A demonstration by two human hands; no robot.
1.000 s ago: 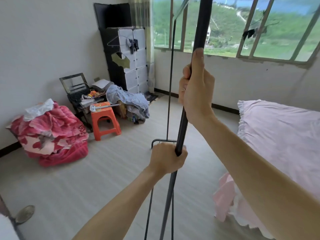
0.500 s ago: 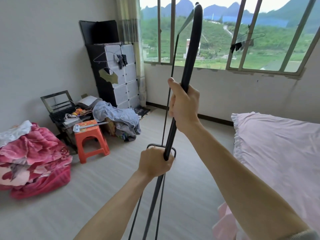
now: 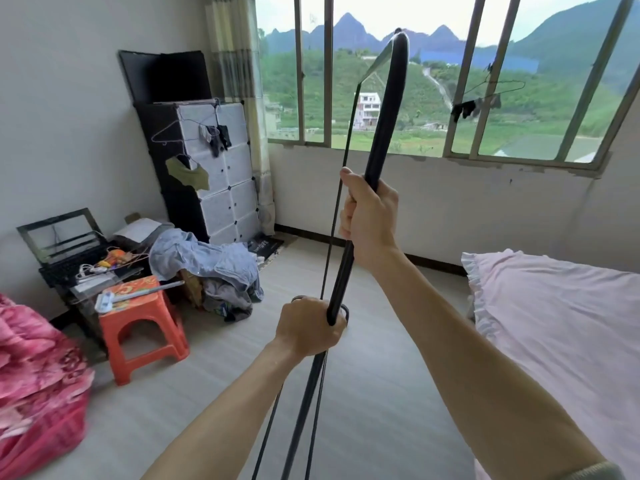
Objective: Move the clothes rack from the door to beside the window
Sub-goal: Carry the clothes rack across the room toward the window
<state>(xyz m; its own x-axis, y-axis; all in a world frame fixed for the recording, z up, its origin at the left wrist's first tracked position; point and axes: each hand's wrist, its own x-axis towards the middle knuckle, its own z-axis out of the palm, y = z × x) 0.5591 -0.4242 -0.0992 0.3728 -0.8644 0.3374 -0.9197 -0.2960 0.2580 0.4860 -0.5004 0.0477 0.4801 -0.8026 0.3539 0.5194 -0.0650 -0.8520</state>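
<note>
The black metal clothes rack stands upright right in front of me, seen end-on, its near post running from the floor to a rounded top corner before the window. My right hand is wrapped around that post at chest height. My left hand grips the same post lower down, just above the rack's curved base bar. The rack's far post shows as a thin black line behind. No clothes hang on it.
A bed with a pink cover fills the right. On the left are an orange stool, a clothes pile, a cube cabinet, a laptop desk and a red quilt bundle. Bare floor lies ahead.
The window wall and cabinet have come closer and the view has tilted up. The quilt bundle has slid off to the left. Both hands keep their grip on the post.
</note>
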